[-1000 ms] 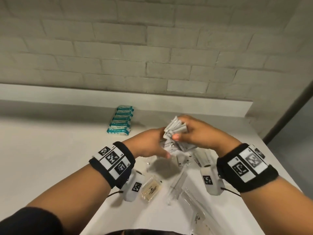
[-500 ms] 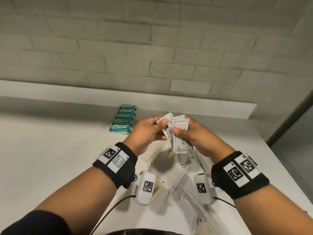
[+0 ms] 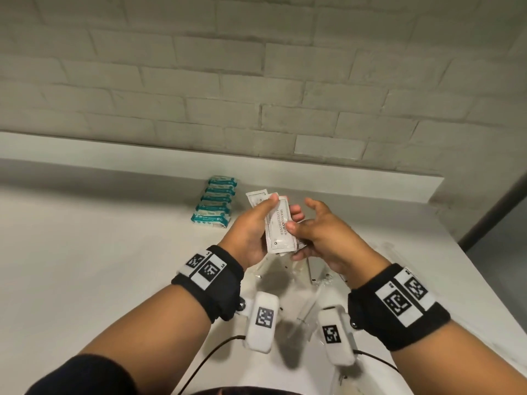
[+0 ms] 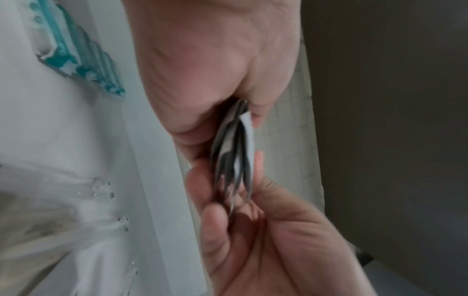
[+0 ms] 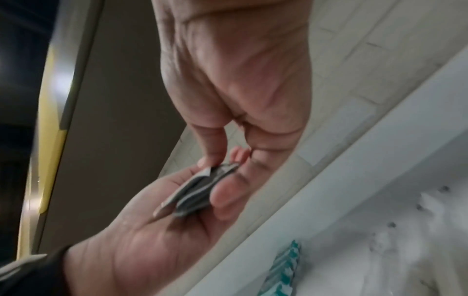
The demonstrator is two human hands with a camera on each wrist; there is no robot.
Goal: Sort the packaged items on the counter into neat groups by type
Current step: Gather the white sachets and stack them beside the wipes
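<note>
Head view shows the left hand [image 3: 251, 232] gripping a small sheaf of flat white paper sachets [image 3: 278, 229], thumb across the front and fingers curled behind, held in the air above the white counter [image 3: 99, 252], while the right hand [image 3: 319, 232] pinches the sheaf's near edge with thumb and fingertips. Squaring goes best, I judge, if the right hand taps the splayed edges flush while the left keeps only light pressure. Then lay the stack just beside the tidy row of teal-and-white wrapped packets [image 3: 215, 202], clear of the loose clear-plastic wrapped items [image 3: 310, 297] below the wrists.
</note>
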